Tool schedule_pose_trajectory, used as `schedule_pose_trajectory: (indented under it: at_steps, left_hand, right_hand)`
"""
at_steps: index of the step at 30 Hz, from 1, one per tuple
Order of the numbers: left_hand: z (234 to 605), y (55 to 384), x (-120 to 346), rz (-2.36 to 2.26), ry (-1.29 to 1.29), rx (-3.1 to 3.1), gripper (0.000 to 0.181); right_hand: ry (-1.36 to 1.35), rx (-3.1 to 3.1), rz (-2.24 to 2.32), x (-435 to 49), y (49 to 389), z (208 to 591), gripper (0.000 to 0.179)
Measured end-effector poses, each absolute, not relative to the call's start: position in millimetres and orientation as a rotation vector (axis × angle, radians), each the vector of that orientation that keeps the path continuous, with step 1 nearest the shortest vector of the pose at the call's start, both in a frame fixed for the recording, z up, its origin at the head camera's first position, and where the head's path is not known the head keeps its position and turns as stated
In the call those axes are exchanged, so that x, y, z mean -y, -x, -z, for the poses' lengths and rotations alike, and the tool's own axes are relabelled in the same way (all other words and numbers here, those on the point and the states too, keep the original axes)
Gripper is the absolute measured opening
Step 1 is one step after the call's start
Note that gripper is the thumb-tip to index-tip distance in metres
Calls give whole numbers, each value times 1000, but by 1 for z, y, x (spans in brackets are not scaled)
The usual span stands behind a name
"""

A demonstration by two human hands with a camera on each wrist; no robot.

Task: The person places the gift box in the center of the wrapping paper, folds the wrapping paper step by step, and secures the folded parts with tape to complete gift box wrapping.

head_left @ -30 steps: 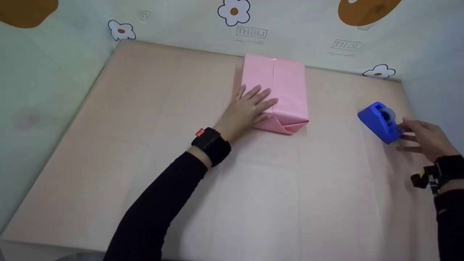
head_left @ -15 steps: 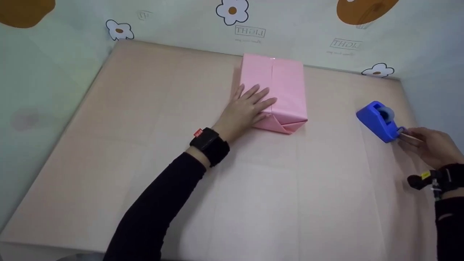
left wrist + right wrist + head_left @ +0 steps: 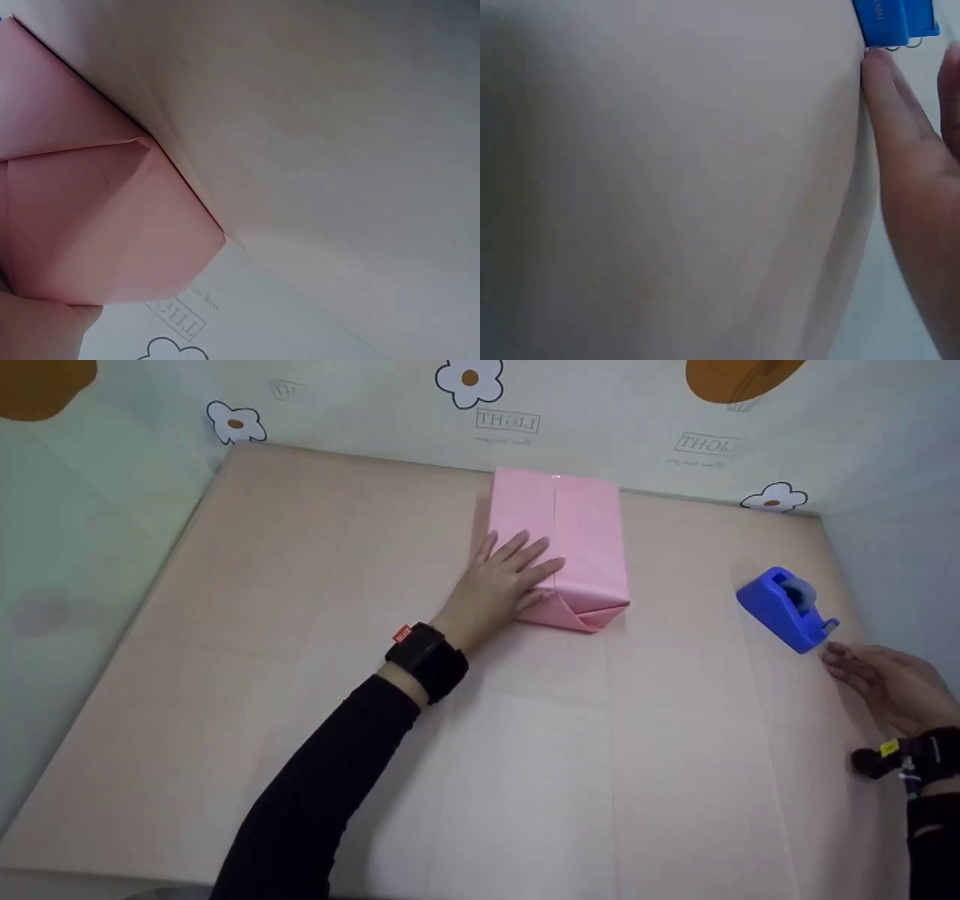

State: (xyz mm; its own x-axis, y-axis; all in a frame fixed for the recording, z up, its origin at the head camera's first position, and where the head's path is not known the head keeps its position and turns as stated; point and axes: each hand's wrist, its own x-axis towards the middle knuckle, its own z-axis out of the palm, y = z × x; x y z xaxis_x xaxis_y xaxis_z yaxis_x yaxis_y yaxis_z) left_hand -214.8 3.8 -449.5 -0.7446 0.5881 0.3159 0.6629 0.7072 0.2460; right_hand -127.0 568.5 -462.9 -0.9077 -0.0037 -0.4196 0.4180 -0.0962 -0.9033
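In the head view, my left hand [image 3: 495,589] rests with fingers spread on a pink wrapped box [image 3: 585,525] near the table's back edge. A seam runs down the box's top, and its near end has folded paper flaps. The left wrist view shows these flaps [image 3: 90,210] close up, with part of my hand at their edge. My right hand [image 3: 896,682] is at the cutter end of a blue tape dispenser [image 3: 780,604], on the table's right side. Its fingertips lie close together there; whether they pinch any clear tape cannot be made out.
A pale pink cover lies over the table [image 3: 360,547], with creases running through it. Behind stands a light curtain [image 3: 375,412] printed with flowers and lettering. Its pale folds also rise along the left and right edges.
My right hand has drawn back slightly down and toward me from the dispenser's cutter end, and its fingers have drawn together. My left hand stays on the box. The head view has shifted slightly.
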Motion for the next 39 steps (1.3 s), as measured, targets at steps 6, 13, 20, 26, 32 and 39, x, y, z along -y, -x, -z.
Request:
schedule_pose_trajectory:
  at_steps: [6,13,20,26,32,39]
  left_hand:
    - [448,217,-1,477,1002,2715,49]
    - [448,218,-1,493,1004,2712,49]
    - [448,215,-8,504,1019,2696,48]
    - [447,213,-12,494,1020,2691,47]
    - [447,212,-10,499,1008,2705,47]
    - [448,212,-6,489,972,2733,48]
  right_hand:
    - [-674,-2052,1820,-556,133,460,15]
    - [-850,-2088,1606,-548,143,456,21]
    - [-704,-2197,1457,-545,130,453,21]
    - [-362,-2477,1432,-473,108,414,8]
    - [40,-2424,1641,-376,99,393,21]
    - [168,-2161,1796,-288,124,410,22]
